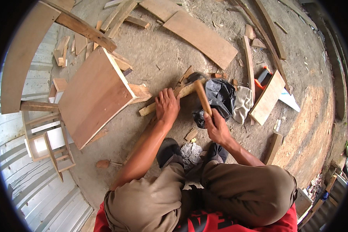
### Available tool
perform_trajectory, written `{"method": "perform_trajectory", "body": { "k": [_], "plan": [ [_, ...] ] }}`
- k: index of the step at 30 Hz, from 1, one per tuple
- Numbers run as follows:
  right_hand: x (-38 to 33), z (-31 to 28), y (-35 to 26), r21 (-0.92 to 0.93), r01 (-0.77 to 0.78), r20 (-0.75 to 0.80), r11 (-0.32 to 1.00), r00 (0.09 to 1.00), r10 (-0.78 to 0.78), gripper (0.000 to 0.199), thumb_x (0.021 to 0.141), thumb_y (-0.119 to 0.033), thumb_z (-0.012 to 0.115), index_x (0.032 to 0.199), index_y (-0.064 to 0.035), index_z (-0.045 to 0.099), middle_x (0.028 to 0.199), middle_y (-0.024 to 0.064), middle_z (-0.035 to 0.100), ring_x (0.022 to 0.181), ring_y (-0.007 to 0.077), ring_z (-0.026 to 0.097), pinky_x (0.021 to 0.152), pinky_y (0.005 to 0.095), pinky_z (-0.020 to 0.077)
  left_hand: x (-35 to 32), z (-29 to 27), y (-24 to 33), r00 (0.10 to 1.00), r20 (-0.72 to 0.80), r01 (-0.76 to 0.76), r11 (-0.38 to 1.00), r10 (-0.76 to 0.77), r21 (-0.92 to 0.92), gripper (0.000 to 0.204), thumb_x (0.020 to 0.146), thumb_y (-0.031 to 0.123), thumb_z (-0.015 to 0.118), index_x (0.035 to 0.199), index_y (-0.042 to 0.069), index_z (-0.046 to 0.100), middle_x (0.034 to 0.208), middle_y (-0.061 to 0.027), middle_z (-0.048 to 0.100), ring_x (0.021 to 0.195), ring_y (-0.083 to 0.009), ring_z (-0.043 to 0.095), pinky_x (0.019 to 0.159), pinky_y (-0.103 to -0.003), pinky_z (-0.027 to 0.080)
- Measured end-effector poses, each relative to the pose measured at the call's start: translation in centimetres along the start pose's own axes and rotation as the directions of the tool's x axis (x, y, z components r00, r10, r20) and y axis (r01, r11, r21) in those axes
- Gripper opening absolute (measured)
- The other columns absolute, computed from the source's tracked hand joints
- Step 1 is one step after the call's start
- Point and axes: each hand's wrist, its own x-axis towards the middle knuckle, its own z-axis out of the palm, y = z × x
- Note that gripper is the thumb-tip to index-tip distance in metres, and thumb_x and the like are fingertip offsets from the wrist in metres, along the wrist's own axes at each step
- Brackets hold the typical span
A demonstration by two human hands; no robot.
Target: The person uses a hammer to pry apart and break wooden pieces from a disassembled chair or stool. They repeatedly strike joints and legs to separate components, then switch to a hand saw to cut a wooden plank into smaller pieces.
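Observation:
My left hand (168, 104) is closed over a narrow wooden strip (188, 89), which lies slantwise on the ground with other wood scraps beneath it. In my right hand (219, 128) is a hammer (202, 96), held by its light wooden handle. The dark hammer head is blurred and sits at the strip's far end. Just right of the hammer lies a crumpled black plastic bag (221, 92). A pale cloth (242, 103) rests beside the bag.
A plywood-topped wooden piece (94, 98) stands at the left, near corrugated metal sheeting (38, 201). Farther off lies a plywood sheet (201, 36). At the right, a board (267, 98) partly covers a handsaw (289, 99). Crumpled paper (191, 152) lies between my shoes.

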Motion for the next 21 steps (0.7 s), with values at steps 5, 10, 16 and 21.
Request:
{"method": "perform_trajectory", "body": {
  "k": [5, 10, 16, 21],
  "plan": [
    [1.9, -0.3, -2.1, 0.122, -0.032, -0.031, 0.992, 0.999, 0.036, 0.037, 0.107, -0.039, 0.047, 0.105, -0.0023, 0.051, 0.069, 0.0026, 0.053, 0.061, 0.0103, 0.051, 0.054, 0.03, 0.0426, -0.8, 0.0, -1.5, 1.0, -0.003, 0.013, 0.999, -0.013, 0.051, 0.038, 0.095, 0.03, 0.063, 0.117, 0.002, 0.051, 0.114, -0.0151, 0.058, 0.109, -0.0328, 0.057, 0.088, -0.049, 0.047],
    [3.9, -5.9, -7.9, 0.022, -0.221, 0.165, 0.975, 0.963, 0.214, 0.039, 0.108, -0.041, 0.041, 0.113, -0.0038, 0.051, 0.067, -0.0037, 0.041, 0.044, 0.0044, 0.039, 0.035, 0.0224, 0.0358, 0.0, 0.0, 0.0, 1.0, 0.028, 0.013, 1.0, -0.014, 0.013, 0.038, 0.095, 0.031, 0.063, 0.117, 0.003, 0.051, 0.115, -0.0146, 0.058, 0.109, -0.0321, 0.057, 0.088, -0.048, 0.047],
    [4.4, -6.2, -10.4, -0.066, -0.266, 0.225, 0.962, 0.935, 0.274, 0.038, 0.109, -0.041, 0.042, 0.111, -0.004, 0.05, 0.065, -0.0037, 0.038, 0.044, 0.0045, 0.035, 0.035, 0.0235, 0.0331, -0.2, 0.3, -0.7, 0.999, -0.033, 0.005, 0.996, -0.001, 0.094, 0.037, 0.097, 0.036, 0.06, 0.115, 0.005, 0.051, 0.11, -0.011, 0.057, 0.105, -0.028, 0.058, 0.085, -0.047, 0.049],
    [5.0, -6.6, -10.0, -0.012, -0.115, 0.112, 0.993, 0.987, 0.116, 0.036, 0.108, -0.042, 0.043, 0.108, -0.0061, 0.051, 0.066, -0.004, 0.04, 0.046, 0.0046, 0.036, 0.036, 0.0251, 0.0324, -0.3, 0.2, -0.5, 0.999, -0.038, 0.001, 0.998, 0.001, 0.069, 0.037, 0.098, 0.036, 0.059, 0.115, 0.004, 0.051, 0.11, -0.0115, 0.058, 0.105, -0.0288, 0.058, 0.085, -0.048, 0.049]
  ]
}}
